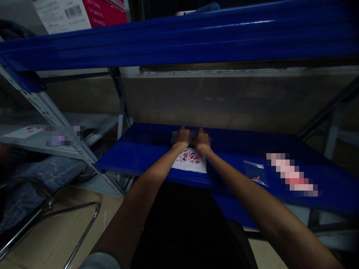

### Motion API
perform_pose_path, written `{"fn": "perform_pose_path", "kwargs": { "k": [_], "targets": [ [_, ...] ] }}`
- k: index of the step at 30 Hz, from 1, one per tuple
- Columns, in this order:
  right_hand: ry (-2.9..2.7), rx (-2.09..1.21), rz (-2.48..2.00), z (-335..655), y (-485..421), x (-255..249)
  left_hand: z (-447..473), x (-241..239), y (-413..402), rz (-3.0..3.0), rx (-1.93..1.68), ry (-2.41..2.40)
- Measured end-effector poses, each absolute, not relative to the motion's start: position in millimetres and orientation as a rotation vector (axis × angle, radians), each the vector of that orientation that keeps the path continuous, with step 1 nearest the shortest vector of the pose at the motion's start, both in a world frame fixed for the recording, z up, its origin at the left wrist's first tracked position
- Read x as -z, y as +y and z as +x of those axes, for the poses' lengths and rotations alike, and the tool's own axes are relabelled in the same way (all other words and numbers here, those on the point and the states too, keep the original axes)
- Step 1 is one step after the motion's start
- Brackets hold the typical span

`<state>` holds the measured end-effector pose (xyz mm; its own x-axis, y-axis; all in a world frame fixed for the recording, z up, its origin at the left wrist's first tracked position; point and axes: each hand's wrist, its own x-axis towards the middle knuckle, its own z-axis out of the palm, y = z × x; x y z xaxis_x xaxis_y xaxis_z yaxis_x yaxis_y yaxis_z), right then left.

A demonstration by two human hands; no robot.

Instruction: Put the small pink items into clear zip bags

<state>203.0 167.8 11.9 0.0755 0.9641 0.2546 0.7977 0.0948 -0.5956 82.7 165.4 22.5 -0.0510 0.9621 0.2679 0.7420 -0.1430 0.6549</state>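
My left hand [183, 136] and my right hand [202, 139] are side by side on the blue shelf, fingers curled closed. Between and around them shows a clear plastic bag [193, 136], gripped at both sides; its opening and contents are hard to make out. Just on the near side of the hands lies a white sheet [190, 166], strewn with small pink and dark brown pieces [190, 156] that look like pills or capsules. To the right, a clear zip bag [254, 172] lies flat with a few similar pieces near its lower end.
Above the hands a blue shelf beam [179, 41] runs across. A blurred-out pinkish object [291, 173] lies on the right of the blue shelf [134, 155]. At left stand a grey rack shelf [64, 147] with a paper on it and a metal-framed chair [84, 205].
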Motion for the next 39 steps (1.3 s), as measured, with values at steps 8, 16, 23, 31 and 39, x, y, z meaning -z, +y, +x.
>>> {"fn": "perform_pose_path", "kwargs": {
  "k": [8,16,23,31,39],
  "targets": [
    [-1.913,-0.033,-1.554,290.4,113.1,-15.7,139.2,-31.5,126.3,2.289,-1.075,1.465],
    [-1.859,-0.043,-2.318,437.1,67.9,-9.4,272.1,-7.3,95.6,2.614,-0.610,1.111],
    [-1.915,-0.145,-2.249,449.7,52.2,14.3,289.3,5.5,84.6,2.518,-0.632,1.184],
    [-1.661,-0.462,-1.772,416.1,41.8,-13.7,250.6,-5.4,72.7,2.086,-0.948,1.052],
    [-1.622,-0.913,-1.277,357.8,23.5,-58.6,184.3,-24.7,31.8,1.786,-1.241,0.938]
  ]
}}
